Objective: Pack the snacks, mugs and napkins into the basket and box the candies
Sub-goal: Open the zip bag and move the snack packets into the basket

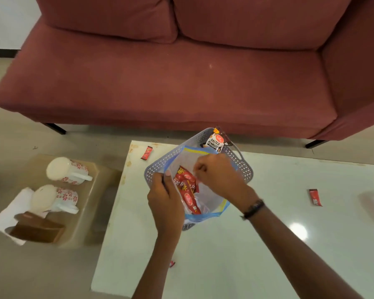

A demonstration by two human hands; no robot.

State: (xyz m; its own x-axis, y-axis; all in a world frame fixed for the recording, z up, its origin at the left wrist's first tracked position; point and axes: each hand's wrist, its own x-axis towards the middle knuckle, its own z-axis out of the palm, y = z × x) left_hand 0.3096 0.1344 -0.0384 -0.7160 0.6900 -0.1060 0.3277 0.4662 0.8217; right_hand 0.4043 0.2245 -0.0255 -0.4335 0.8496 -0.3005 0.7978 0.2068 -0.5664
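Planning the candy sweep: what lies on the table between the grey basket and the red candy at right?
Head view: bare glossy white tabletop between the grey perforated plastic basket and the red-wrapped candy; only the right forearm crosses above it.

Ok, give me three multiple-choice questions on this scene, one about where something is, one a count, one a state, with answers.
1. Where is the salted peanuts packet?
A. on the sofa
B. at the far end of the basket
C. beside the mugs

2. How many flowered mugs stand on the low side table?
A. one
B. two
C. four

3. What are the hands doing?
A. both holding the clear zip bag
B. resting flat on the table
C. lifting a mug

Answers: 1 B, it stands inside the far rim. 2 B, two show there. 3 A, the left hand and right hand pinch the bag over the basket.
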